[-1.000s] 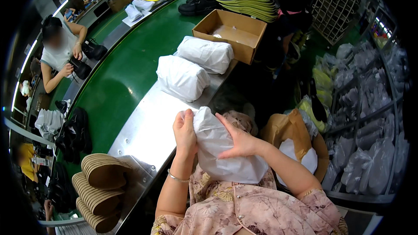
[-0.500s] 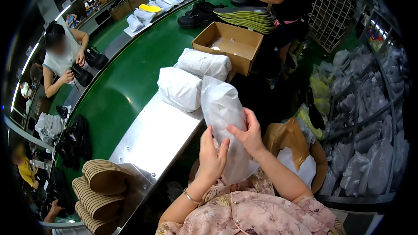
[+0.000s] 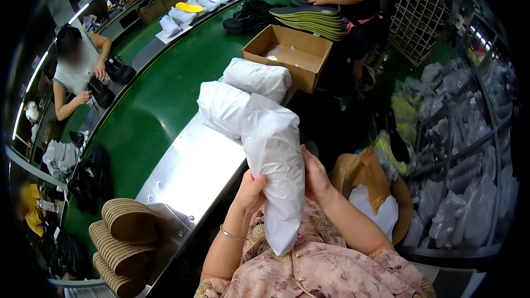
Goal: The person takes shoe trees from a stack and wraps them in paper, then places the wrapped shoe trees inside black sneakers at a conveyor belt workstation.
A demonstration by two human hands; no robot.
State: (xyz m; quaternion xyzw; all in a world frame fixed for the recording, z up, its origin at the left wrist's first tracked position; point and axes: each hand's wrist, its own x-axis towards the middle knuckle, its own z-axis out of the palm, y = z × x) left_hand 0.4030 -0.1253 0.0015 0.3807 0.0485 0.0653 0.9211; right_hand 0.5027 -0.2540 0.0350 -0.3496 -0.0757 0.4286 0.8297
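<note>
A long bundle wrapped in white tissue paper (image 3: pixel 276 160) is held upright in front of my chest, its lower end narrowing to a loose paper tip. My left hand (image 3: pixel 252 192) grips its left side, thumb showing against the paper. On the opposite side my right hand (image 3: pixel 316 176) closes round the edge, fingers partly hidden behind it. What the paper wraps cannot be seen. Just beyond its top lie two more white paper bundles (image 3: pixel 221 107) side by side on the metal shelf (image 3: pixel 190 168), the nearer one partly covered by the held bundle.
An open cardboard box (image 3: pixel 287 55) stands behind the bundles. Stacked brown insole-shaped pieces (image 3: pixel 130 221) sit at lower left. Green-edged insoles (image 3: pixel 309 19) and black shoes lie farther along the green table (image 3: pixel 149 116). Bagged pieces fill a rack (image 3: pixel 441 187) at right. Co-workers stand across and beyond.
The held bundle has turned its broader, creased face toward me and shifted slightly left. Both hands have moved from its front to its two sides.
</note>
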